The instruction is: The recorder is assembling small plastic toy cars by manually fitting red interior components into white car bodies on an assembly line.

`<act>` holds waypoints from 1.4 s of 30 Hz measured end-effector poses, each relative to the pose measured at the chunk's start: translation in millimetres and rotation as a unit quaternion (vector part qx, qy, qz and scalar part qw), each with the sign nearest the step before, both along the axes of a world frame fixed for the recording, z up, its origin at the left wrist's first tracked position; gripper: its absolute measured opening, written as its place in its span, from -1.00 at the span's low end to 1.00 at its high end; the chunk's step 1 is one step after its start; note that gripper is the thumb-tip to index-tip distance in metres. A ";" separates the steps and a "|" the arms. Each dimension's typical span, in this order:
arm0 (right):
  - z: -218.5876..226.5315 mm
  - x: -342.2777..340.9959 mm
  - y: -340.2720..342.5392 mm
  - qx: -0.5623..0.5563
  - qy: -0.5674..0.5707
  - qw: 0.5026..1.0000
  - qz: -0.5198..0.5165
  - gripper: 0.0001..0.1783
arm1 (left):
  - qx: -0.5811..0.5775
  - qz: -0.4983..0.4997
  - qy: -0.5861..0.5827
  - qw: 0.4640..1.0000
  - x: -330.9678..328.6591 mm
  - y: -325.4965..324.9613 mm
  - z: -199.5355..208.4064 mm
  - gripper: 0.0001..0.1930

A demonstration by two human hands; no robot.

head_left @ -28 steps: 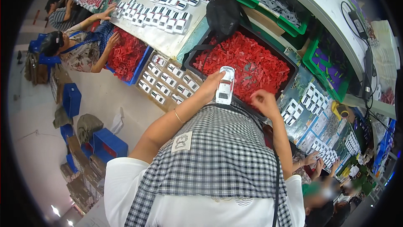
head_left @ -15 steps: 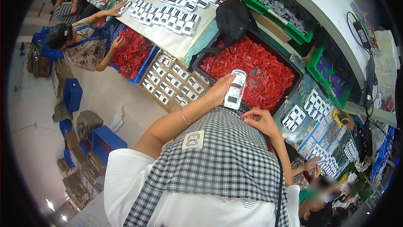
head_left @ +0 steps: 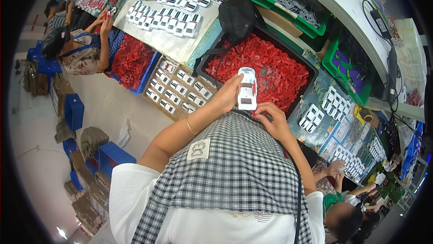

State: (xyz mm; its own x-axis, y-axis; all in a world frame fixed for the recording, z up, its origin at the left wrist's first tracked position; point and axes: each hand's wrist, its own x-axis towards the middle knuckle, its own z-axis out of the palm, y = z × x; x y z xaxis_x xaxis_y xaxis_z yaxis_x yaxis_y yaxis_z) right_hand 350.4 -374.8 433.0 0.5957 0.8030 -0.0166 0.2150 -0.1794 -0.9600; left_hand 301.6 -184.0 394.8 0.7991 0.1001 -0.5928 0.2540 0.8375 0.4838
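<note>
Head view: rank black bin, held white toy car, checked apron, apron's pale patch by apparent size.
1. Checked apron
2. Black bin
3. White toy car
4. Pale patch
Apparent size only.

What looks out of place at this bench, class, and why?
A black bag overhangs the far edge of the black tub, its strap trailing across the tub's corner. A bag seems odd over loose red parts.

Pale table (head_left: 179, 48) at upper left with rows of white toy cars (head_left: 192, 24), patterned bench (head_left: 316, 91) right of centre carrying more cars (head_left: 318, 117), pale floor (head_left: 140, 129) at left under blue crates (head_left: 118, 153)
</note>
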 end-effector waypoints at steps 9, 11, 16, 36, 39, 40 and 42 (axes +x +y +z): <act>40.3 8.8 16.3 0.013 -0.207 0.977 -0.044 -0.80 | 0.078 0.027 -0.046 0.996 2.7 -4.3 15.2 -0.68; 31.7 12.0 23.0 0.017 -0.258 0.964 -0.060 -0.80 | 0.116 0.012 -0.059 0.991 1.6 -15.0 22.8 -0.70; 13.6 13.7 36.4 -0.036 -0.364 0.924 -0.115 -0.77 | 0.207 -0.052 -0.076 0.974 -4.0 -29.0 41.9 -0.59; 3.3 3.4 26.5 -0.040 -0.344 0.924 -0.162 -0.82 | 0.324 -0.067 -0.114 0.937 -6.5 -45.1 23.6 -0.69; 3.7 3.5 25.1 -0.033 -0.348 0.924 -0.154 -0.82 | 0.332 -0.073 -0.100 0.935 -7.0 -47.6 30.0 -0.70; 2.9 3.7 24.5 -0.036 -0.354 0.922 -0.150 -0.80 | 0.339 -0.067 -0.094 0.934 -7.1 -48.8 33.9 -0.70; 3.0 4.3 23.9 -0.038 -0.361 0.920 -0.146 -0.78 | 0.346 -0.060 -0.088 0.932 -7.2 -49.3 34.6 -0.70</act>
